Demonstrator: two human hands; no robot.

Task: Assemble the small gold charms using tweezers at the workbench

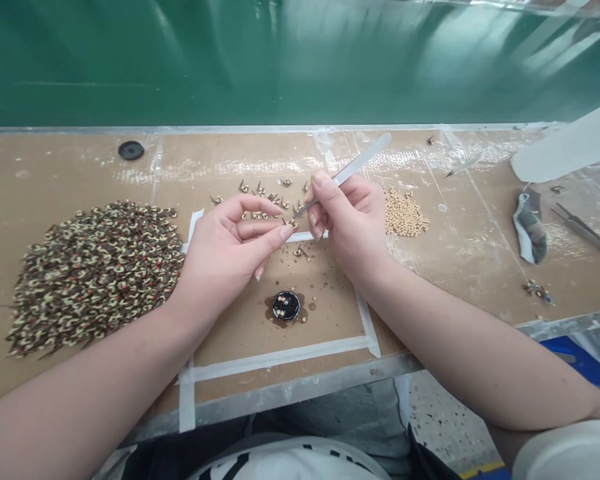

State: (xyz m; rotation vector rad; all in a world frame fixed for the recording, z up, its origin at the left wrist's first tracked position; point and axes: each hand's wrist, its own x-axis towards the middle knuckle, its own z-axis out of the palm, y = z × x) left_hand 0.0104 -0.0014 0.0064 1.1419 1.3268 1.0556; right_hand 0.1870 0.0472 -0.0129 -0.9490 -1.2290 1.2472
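My left hand (233, 240) pinches a small brown-and-cream piece (291, 225) between thumb and fingertips. In my right hand (353, 217) is a slim metal tool (363, 159), held like a pen, with a flat rounded end and a fine tip. Its tip meets or nearly meets the small piece; contact is hard to tell. Several similar pieces (260, 193) lie behind my hands, partly hidden by them, and a single one (299, 253) lies just below. Nearer me stands a small round cap (286, 305) of dark liquid with a few tan beads in it.
A big heap of brown-and-cream pieces (100, 273) spreads at left, with a black disc (131, 151) behind it. Tan beads (405, 213) are piled at right. Farther right lie a pointed tool (465, 164), a cloth bundle (529, 227) and tweezers (584, 230). White tape (280, 359) marks the tabletop.
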